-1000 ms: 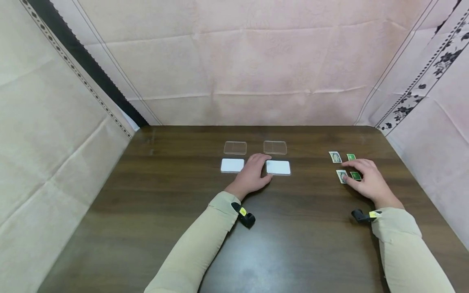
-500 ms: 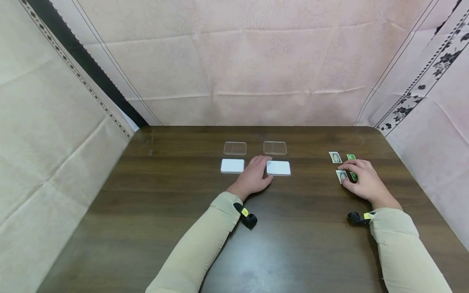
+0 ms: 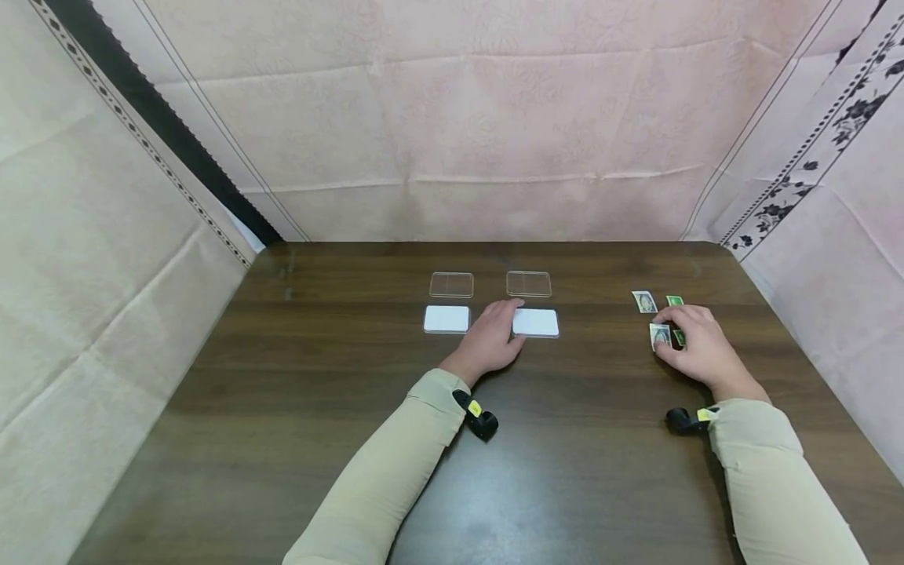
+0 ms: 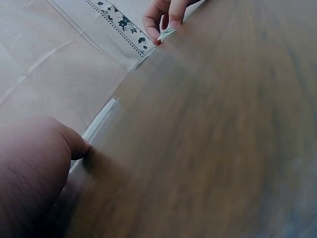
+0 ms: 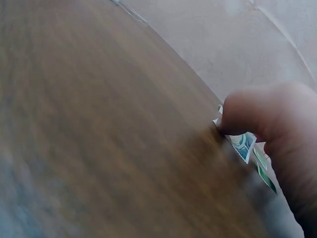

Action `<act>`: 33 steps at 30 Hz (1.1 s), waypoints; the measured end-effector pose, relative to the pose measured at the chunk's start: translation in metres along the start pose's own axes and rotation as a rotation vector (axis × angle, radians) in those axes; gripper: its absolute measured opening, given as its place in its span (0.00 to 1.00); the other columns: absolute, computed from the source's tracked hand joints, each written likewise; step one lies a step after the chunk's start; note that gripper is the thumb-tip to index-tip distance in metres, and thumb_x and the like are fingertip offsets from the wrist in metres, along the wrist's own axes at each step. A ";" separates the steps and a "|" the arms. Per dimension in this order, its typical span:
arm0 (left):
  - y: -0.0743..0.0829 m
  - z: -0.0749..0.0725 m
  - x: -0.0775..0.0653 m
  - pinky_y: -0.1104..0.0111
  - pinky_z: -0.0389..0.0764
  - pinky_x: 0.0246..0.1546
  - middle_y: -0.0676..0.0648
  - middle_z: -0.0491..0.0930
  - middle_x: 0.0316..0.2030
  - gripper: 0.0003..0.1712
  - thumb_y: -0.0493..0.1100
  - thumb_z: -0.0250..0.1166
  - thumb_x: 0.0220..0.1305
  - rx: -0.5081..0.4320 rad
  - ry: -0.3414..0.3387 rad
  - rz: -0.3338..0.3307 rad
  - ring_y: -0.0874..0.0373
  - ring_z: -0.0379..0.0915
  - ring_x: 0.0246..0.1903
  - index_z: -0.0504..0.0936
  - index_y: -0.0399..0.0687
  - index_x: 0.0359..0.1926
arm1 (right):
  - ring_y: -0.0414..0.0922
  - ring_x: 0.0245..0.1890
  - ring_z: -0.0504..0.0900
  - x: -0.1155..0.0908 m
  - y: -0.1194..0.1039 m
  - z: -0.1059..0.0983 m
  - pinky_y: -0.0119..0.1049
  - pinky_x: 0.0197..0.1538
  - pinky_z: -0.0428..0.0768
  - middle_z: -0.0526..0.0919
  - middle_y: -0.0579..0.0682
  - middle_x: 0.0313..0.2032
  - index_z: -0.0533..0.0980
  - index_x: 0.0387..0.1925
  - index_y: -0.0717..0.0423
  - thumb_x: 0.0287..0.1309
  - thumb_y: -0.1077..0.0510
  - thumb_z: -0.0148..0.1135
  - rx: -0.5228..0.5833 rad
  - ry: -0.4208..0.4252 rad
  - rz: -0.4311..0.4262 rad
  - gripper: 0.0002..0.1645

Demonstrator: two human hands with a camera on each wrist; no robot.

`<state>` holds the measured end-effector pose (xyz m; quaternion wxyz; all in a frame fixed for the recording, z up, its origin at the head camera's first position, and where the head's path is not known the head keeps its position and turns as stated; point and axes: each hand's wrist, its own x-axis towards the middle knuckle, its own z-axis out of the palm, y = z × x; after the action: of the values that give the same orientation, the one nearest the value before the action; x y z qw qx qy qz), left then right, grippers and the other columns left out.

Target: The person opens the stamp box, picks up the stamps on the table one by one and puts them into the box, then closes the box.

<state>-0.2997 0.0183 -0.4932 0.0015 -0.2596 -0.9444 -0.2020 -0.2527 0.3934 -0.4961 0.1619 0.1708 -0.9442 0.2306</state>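
My left hand holds the left end of a shallow clear case with a white inside, thumb at the near edge and a finger at the far edge. In the left wrist view the thumb presses the side of that case. My right hand pinches a small portrait stamp, lifted and tilted in the left wrist view. Partly hidden behind the right fingers lies a green stamp. Farther back are another portrait stamp and a second green one.
A matching white-filled case lies left of my left hand. Two clear lids, the left lid and the right lid, lie behind the cases. The brown wooden table ends at hanging pale cloth.
My right hand has shifted slightly left and now pinches the near portrait stamp, whose near edge has risen and turned. My left hand stays at the case, almost still.
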 end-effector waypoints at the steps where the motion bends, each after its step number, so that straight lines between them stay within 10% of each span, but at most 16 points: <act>1: 0.000 0.000 0.000 0.62 0.60 0.72 0.46 0.66 0.72 0.36 0.51 0.61 0.73 -0.002 0.000 -0.001 0.51 0.57 0.73 0.59 0.47 0.75 | 0.70 0.56 0.67 0.000 -0.001 -0.001 0.65 0.57 0.62 0.78 0.67 0.50 0.76 0.44 0.60 0.49 0.62 0.68 -0.004 -0.002 0.013 0.18; 17: 0.001 -0.003 0.001 0.64 0.57 0.73 0.45 0.66 0.72 0.36 0.49 0.60 0.73 -0.015 0.003 0.019 0.51 0.57 0.73 0.59 0.45 0.75 | 0.60 0.44 0.74 0.011 -0.023 0.010 0.59 0.45 0.69 0.82 0.62 0.41 0.78 0.49 0.58 0.60 0.63 0.63 0.022 0.118 0.132 0.15; 33: 0.000 -0.002 0.002 0.64 0.59 0.72 0.46 0.67 0.71 0.35 0.50 0.61 0.72 -0.010 0.017 0.017 0.51 0.59 0.72 0.61 0.45 0.74 | 0.35 0.31 0.74 0.042 -0.066 0.048 0.25 0.37 0.69 0.86 0.55 0.32 0.82 0.47 0.59 0.64 0.63 0.65 0.235 0.239 0.193 0.11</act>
<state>-0.3016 0.0185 -0.4915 0.0102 -0.2660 -0.9410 -0.2088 -0.2751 0.3047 -0.4951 0.2290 0.0686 -0.8968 0.3723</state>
